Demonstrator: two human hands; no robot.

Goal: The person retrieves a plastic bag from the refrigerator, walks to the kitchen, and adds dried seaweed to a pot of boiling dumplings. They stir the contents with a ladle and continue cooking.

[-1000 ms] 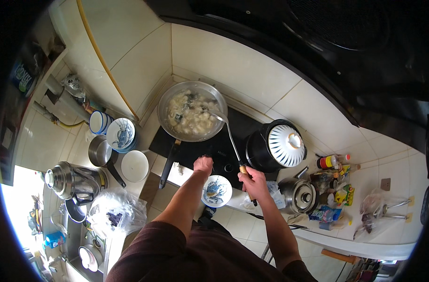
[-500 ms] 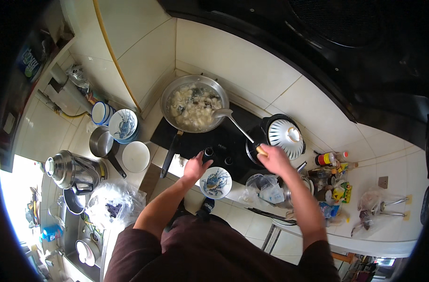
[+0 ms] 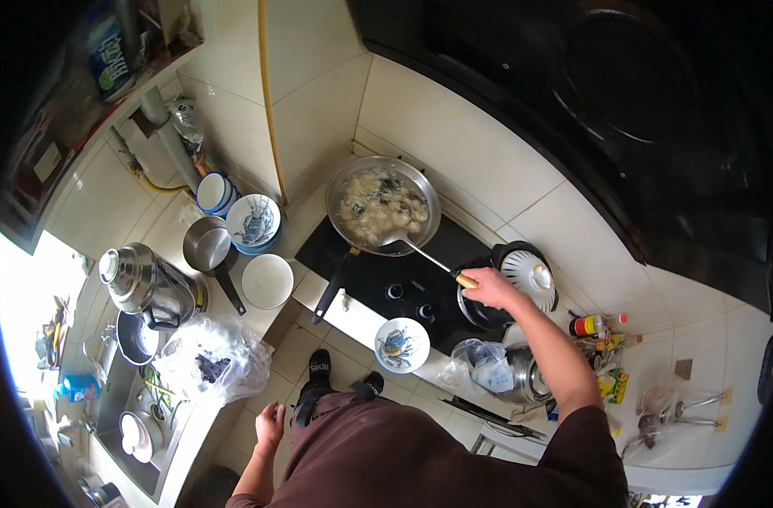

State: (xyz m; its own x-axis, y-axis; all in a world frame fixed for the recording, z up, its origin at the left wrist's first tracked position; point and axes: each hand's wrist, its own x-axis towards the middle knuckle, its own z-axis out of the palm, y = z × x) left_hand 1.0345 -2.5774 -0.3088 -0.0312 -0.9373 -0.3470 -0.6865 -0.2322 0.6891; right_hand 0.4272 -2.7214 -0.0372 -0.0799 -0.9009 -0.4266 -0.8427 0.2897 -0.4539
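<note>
The worktop (image 3: 335, 315) runs in an L along tiled walls and carries all items listed here. A black hob (image 3: 403, 275) is set into it, with two knobs near its front edge. A wok (image 3: 385, 206) stands on the rear left burner; it holds pale food pieces in liquid, and its dark handle projects toward the front edge of the worktop. A black pot (image 3: 509, 284) with a white perforated lid occupies the right burner, just beside the right hand. A steel kettle (image 3: 145, 284) stands at the left, near a clear plastic bag (image 3: 213, 360) with dark contents. A steel saucepan (image 3: 207, 245) sits between the kettle and an empty white bowl (image 3: 267, 281). Behind them stands a patterned blue and white bowl (image 3: 253, 222). A small patterned bowl (image 3: 401, 345) rests at the front edge of the worktop, below the knobs. The ladle (image 3: 403, 243) has its bowl inside the wok, against the near rim, and its shaft slants down to the right. The right hand (image 3: 490, 288) has its grip closed around the yellow end of the ladle handle. The left hand (image 3: 270, 423) hangs low beside the body, well apart from the worktop, fingers loosely spread, holding nothing.
</note>
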